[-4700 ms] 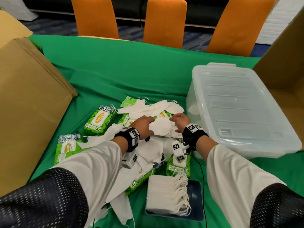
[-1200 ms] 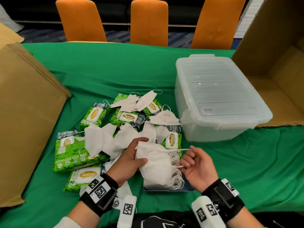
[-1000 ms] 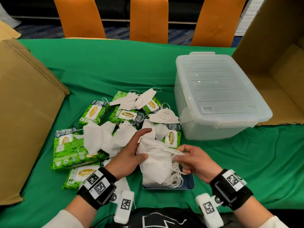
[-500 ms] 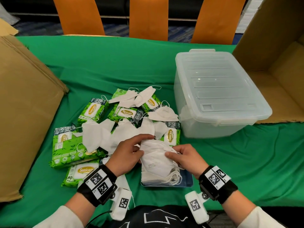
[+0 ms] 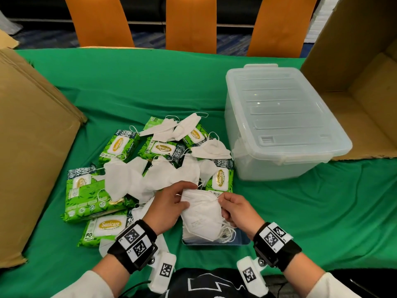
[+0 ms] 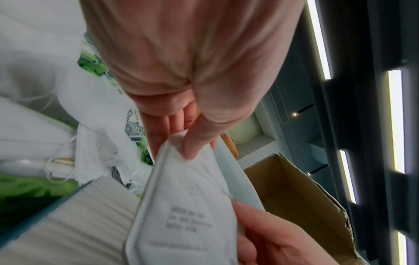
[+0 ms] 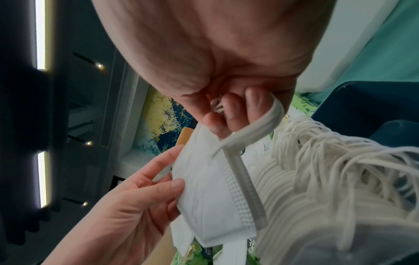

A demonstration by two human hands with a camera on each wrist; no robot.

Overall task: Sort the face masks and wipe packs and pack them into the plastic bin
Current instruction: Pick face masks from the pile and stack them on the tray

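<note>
Pinching folded mask [image 5: 200,214] between left hand [image 5: 166,208] and right hand [image 5: 237,211], long axis near-to-far.

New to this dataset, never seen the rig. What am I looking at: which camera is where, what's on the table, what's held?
No robot: a person works bare-handed, with a camera on the head and one on each wrist. The head view looks down at a green-covered table; the wrist views look along each hand. The left hand and right hand both pinch one folded white face mask above a stack of masks on a dark tray. Green wipe packs and loose masks lie piled to the left. The clear plastic bin, lid on, stands to the right.
</note>
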